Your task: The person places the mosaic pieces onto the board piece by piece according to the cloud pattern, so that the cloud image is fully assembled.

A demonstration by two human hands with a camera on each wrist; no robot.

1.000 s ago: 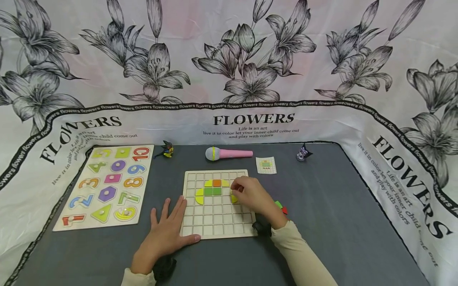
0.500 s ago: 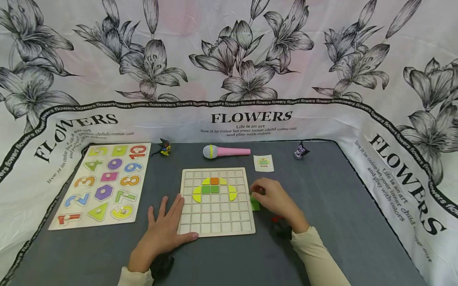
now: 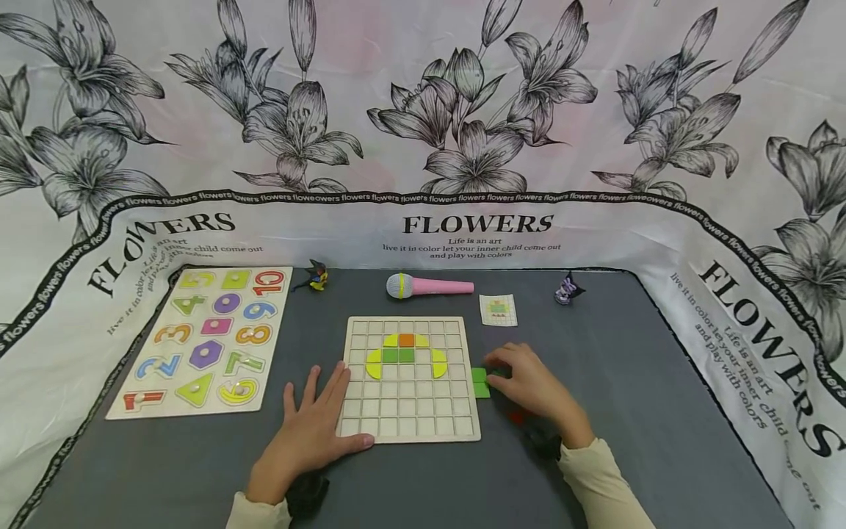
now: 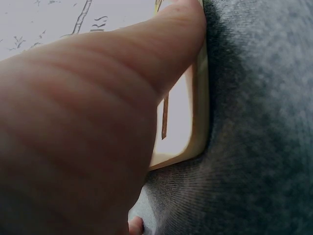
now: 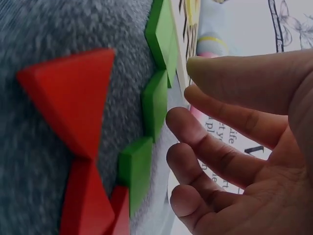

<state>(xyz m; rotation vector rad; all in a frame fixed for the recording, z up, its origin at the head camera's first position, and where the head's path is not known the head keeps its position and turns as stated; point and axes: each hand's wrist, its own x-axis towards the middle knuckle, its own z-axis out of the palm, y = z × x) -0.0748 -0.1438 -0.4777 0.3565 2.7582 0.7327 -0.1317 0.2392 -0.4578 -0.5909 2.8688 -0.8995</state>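
Observation:
A wooden grid board (image 3: 410,411) lies in front of me with a dome of flat pieces on it: yellow rounded pieces (image 3: 374,365), an orange square (image 3: 406,340) and green squares (image 3: 391,355). My left hand (image 3: 307,422) rests spread at the board's left edge, thumb along the lower corner. Beyond the right edge, my right hand (image 3: 532,382) hovers by loose green square blocks (image 3: 481,391). In the right wrist view its fingers (image 5: 186,125) are loosely bent with nothing between them. Red triangular blocks (image 5: 73,98) lie below that hand, mostly hidden in the head view.
A number-and-shape puzzle board (image 3: 205,334) lies at the left. Behind the grid are a pink toy microphone (image 3: 439,286), a small pattern card (image 3: 499,311), a yellow-and-black figurine (image 3: 318,276) and a purple figurine (image 3: 566,289). A flower-printed cloth (image 3: 317,228) borders the grey table.
My right hand has left the board's right side and moved right, beside the green blocks. The yellow pieces it had covered now show. My left hand holds its place.

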